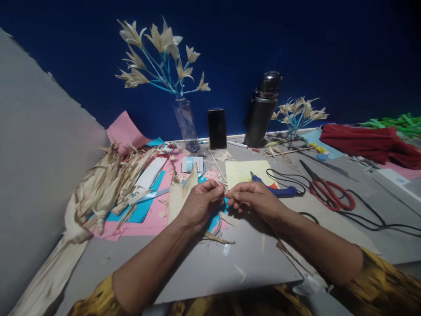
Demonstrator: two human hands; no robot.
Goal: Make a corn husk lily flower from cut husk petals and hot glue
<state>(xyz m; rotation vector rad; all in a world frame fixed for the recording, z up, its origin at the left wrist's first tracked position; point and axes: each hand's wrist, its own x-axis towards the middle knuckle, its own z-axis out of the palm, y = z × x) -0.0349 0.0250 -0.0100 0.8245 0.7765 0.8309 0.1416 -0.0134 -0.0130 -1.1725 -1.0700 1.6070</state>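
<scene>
My left hand (202,204) and my right hand (255,199) meet over the middle of the table, fingertips almost touching. Both are closed in a pinch around something small and thin, pale where it shows; its kind is hidden by the fingers. Just left of my left hand lies a broad piece of dried husk (176,204). A blue hot glue gun (284,192) rests beyond my right hand, beside a pale yellow paper sheet (237,170). Blue and pink paper lies partly under my left hand.
Dried husks (107,188) are heaped at left. Red-handled scissors (329,193) and black cords lie at right. Along the wall stand a clear bottle (187,125) of husk flowers, a phone (217,129), a thermos (263,116) and smaller flowers (302,112). Red cloth (365,140) lies far right.
</scene>
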